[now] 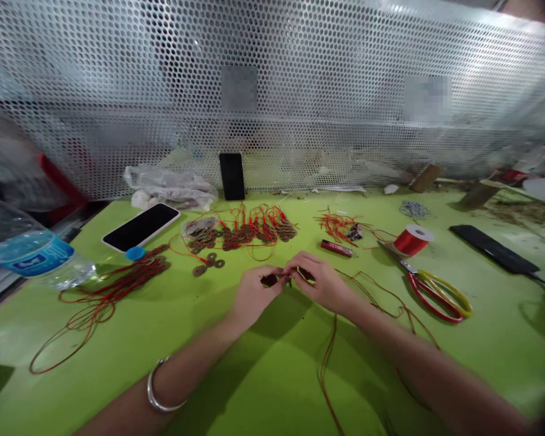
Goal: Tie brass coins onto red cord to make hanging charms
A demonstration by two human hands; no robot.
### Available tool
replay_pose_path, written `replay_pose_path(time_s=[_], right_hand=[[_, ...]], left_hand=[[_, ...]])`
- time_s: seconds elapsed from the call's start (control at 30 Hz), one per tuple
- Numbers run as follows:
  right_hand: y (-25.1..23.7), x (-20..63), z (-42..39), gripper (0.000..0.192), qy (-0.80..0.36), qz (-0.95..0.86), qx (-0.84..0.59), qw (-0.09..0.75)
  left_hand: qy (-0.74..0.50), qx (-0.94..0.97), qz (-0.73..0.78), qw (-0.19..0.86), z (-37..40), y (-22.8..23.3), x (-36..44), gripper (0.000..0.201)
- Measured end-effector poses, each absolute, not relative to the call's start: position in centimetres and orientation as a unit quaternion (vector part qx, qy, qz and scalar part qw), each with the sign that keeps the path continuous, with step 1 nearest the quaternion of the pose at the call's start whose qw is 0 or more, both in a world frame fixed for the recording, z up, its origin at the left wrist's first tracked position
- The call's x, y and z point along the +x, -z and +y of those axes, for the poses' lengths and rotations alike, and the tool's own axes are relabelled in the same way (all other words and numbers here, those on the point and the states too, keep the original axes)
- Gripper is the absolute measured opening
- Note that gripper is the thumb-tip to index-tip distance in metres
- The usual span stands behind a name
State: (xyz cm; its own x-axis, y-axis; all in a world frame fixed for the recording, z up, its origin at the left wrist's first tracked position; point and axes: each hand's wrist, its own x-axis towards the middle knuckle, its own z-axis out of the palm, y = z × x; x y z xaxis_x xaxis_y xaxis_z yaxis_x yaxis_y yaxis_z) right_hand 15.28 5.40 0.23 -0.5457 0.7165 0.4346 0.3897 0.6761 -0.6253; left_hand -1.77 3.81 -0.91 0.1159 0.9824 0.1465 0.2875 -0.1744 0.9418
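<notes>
Your hands meet over the middle of the green desk (272, 375), and between them you hold small dark brown coins (269, 280) threaded on thin red cord (329, 351). The coins are round and flat, dull in colour; their faces are too small and blurred to read. The piece lies crosswise between the two hands, its long axis running left to right, roughly level with the desk's near edge. From under your right hand the cord trails toward you in a long loose loop, with a second strand curving off to the right.

Your left hand (253, 295) comes in from the lower left, forearm low over the desk, a silver bangle (161, 390) on the wrist; its thumb and fingertips are pinched on a coin. Your right hand (323, 283) comes in from the lower right, knuckles up, fingers curled and pressed together on the cord and a coin at the fingertips. The two sets of fingertips are almost touching.

Beyond the hands lies a row of finished coin strings (243, 233), with a few loose coins (208, 264) near it. A red lighter (336, 247), a red spool (411, 240) and scissors (431, 290) lie to the right; a phone (140, 226) and a water bottle (31, 254) lie to the left
</notes>
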Motion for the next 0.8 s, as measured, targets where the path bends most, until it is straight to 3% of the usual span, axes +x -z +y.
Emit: replay_pose_path(time_s=[0.2, 0.53, 0.8], right_hand=[[-0.1, 15.3, 5.6, 0.014, -0.247, -0.837, -0.322, 0.367], [0.6, 15.7, 6.2, 0.016, -0.267, -0.796, -0.412, 0.355], [0.9, 15.4, 6.1, 0.017, -0.288, -0.803, -0.389, 0.347]], left_hand=[[-0.424, 0.627, 0.497, 0.424, 4.1, 1.4, -1.7, 0.016], [-0.514, 0.574, 0.545, 0.332, 4.0, 0.7, -2.4, 0.016], [-0.509, 0.583, 0.529, 0.349, 4.1, 1.2, -2.2, 0.014]])
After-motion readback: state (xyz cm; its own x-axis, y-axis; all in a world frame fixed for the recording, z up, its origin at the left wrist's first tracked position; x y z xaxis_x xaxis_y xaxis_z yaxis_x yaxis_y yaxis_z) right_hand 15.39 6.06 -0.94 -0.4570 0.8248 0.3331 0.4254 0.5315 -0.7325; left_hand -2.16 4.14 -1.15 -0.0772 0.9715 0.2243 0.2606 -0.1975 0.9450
